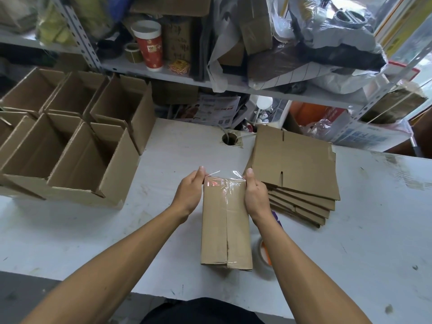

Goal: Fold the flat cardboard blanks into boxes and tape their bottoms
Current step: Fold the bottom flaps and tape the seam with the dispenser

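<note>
Pressing clear tape (225, 183) over the far end of a folded box (226, 226), both hands on it at mid-tabletop (364, 232).

Left hand (189, 194) and right hand (255, 195) clasp the box's two sides, fingers curled round the edges, thumbs on the tape's corners. Seam of the bottom flaps faces up. Flat blanks (295, 167) stacked just to the right; tape roll (265, 256) near the right forearm. Finished open boxes (70, 136) grouped at left.
</note>
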